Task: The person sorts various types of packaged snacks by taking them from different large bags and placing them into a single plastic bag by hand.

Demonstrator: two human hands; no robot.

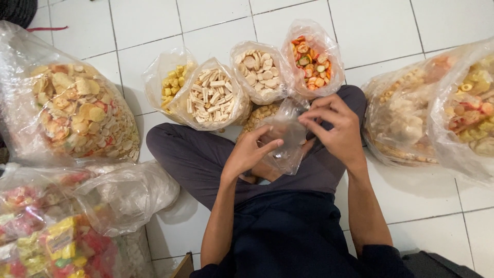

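Note:
I sit cross-legged on a white tiled floor. Both hands hold a small clear plastic bag (286, 135) over my lap. My left hand (248, 153) grips its lower left side. My right hand (332, 126) pinches its upper right edge with the fingertips. The bag looks empty. Just beyond my knees stand open bags of raw crackers: pale sticks (212, 96), yellow pieces (173, 83), round pale discs (260, 69) and mixed orange and green rings (311, 59). A further bag of small brownish pieces (260, 114) lies partly hidden behind the clear bag.
A big sack of mixed pale and pink chips (72, 110) stands at the left. Packed colourful cracker bags (49, 237) and a crumpled clear bag (128, 193) lie at the lower left. Two large sacks (417, 116) (471, 110) stand at the right.

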